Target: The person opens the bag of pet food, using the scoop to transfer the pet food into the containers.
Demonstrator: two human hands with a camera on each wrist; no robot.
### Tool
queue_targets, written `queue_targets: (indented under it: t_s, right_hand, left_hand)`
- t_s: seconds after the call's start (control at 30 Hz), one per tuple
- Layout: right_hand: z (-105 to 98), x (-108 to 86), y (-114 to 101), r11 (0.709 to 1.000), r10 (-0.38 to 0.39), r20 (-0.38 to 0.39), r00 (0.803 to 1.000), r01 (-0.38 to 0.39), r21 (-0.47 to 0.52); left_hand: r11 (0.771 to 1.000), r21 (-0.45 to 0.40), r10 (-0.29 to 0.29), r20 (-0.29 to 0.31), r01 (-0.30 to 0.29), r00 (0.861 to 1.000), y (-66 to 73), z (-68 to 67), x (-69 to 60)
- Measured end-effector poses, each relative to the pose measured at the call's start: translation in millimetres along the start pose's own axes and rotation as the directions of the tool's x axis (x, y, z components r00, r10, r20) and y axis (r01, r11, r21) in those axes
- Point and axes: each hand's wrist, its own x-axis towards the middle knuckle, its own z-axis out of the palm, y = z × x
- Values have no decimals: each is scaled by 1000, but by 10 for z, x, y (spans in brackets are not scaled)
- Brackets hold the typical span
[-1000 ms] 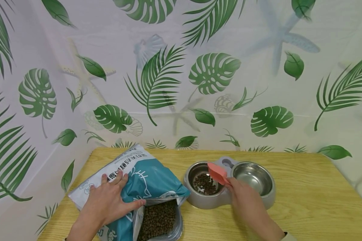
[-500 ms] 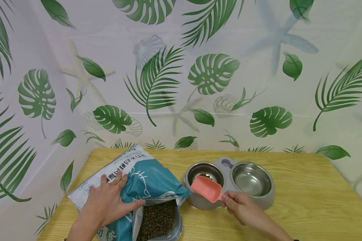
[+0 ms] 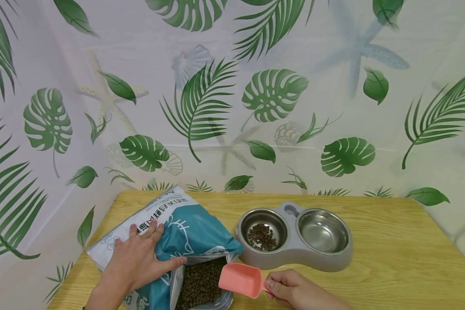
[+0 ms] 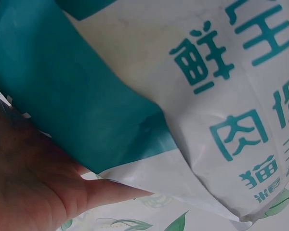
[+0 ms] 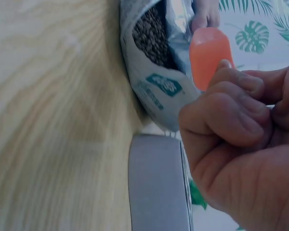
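My left hand [image 3: 134,260] lies spread over a teal and white pet food bag [image 3: 201,226], its fingers stretched across the printed side. The bag lies with its mouth toward me, brown kibble [image 3: 200,282] showing inside. In my right hand [image 3: 292,287] I pinch the handle of a pink scoop [image 3: 239,277]; no kibble shows in it. The scoop's front edge overlaps the right side of the bag's mouth in the head view. Behind it stands a grey double pet bowl [image 3: 298,258]. Its left steel bowl has a small heap of kibble [image 3: 262,237]; the right one [image 3: 322,234] shows bare metal.
Everything stands on a wood-grain table [image 3: 403,249]. A white sheet [image 3: 279,163] printed with green leaves hangs along the back and left. The double bowl is close to the bag's right corner.
My right hand has swung the scoop from over the left bowl toward me and leftward, to the bag's mouth. The left hand and the bag have stayed put.
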Motion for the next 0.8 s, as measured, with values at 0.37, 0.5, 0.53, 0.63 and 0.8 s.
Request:
queue_targets:
  t_s: [0.37,0.5,0.53,0.63,0.8]
  right_hand:
    - [246,223,157,1000,10,24,1000,-10,-20]
    - [297,309,287,998,52,-15,999,-51,36]
    - [300,335,337,998,50,-24,998,-49,35]
    - [245,462,594,994,75,-23,997,-73,83]
    - [294,562,705,988,101,-48,994,-94,123]
  left_hand:
    - [1000,3,-10,23,10,1000,7,-14,-10]
    - [1000,3,-11,25,11,1000,11,-16,-12]
    - [1000,3,-10,22,10,1000,12,-15,-12]
    - [1000,7,-7,14,7,1000,12,-14,-12]
    - [1000,3,-6,20,6,1000,16,-12,-10]
